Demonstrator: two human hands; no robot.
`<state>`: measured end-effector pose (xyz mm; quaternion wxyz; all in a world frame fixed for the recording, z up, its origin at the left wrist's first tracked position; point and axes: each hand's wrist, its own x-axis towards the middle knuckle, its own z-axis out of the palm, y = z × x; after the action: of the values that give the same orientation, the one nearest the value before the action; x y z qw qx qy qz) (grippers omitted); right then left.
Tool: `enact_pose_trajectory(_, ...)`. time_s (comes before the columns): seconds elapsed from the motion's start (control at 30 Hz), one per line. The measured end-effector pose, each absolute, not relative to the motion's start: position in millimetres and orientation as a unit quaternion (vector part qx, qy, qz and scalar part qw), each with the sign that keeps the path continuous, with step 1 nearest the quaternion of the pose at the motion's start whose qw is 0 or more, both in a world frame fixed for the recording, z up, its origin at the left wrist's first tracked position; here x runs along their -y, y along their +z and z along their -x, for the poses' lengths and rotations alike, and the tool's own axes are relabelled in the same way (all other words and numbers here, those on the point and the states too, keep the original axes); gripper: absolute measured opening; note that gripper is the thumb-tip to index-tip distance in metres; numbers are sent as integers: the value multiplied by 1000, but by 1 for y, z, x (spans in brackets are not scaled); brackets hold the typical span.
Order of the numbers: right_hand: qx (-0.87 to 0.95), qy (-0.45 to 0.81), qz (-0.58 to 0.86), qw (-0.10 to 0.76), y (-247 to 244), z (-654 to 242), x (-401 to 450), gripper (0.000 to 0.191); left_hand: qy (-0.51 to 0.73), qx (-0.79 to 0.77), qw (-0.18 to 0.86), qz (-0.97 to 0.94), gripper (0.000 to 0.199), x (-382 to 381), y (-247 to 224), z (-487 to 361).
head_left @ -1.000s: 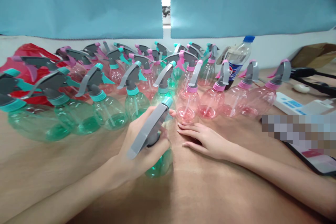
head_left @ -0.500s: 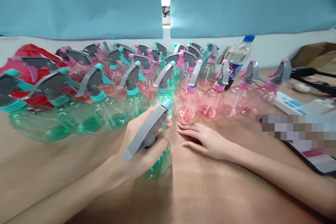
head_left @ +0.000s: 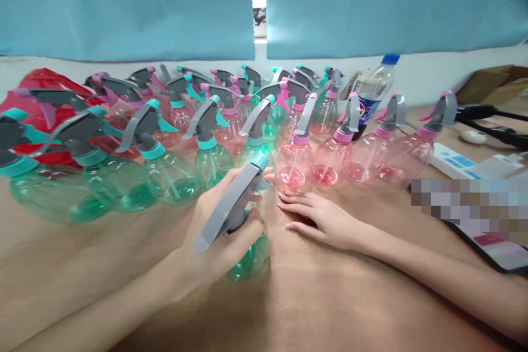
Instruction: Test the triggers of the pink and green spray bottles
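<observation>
While the left hand [head_left: 225, 248] is clamping the green sprayer [head_left: 252, 257] near its top, the right hand [head_left: 324, 220] is lying open.
At six o'clock, the sprayer's slim top is probably making that hold steadier.

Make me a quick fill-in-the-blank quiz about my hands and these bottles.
1. The ____ hand grips a green spray bottle.
2. The front-row spray bottle nearest the other hand has a ____ collar at its neck.
3. The soda bottle behind the front row has a ____ cap.

Missing words: left; pink; blue.
</observation>
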<state>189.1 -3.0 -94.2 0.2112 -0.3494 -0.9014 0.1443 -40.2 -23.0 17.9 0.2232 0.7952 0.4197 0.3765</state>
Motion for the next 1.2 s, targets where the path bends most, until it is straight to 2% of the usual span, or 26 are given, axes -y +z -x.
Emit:
enact_pose_trajectory(0.13,902,144,349,209,-94,-189,3,45,390,-410,268,-780,28,25,14,42)
enact_pose_trajectory(0.43,901,151,349,207,-94,-190,2,44,398,-404,276,-776,28,26,8,45)
enact_pose_trajectory(0.7,900,152,353,205,-93,-189,3,44,383,-410,292,-774,38,26,10,44)
enact_pose_trajectory(1.2,900,157,350,207,-93,-189,2,44,389,-407,272,-780,29,25,12,43)
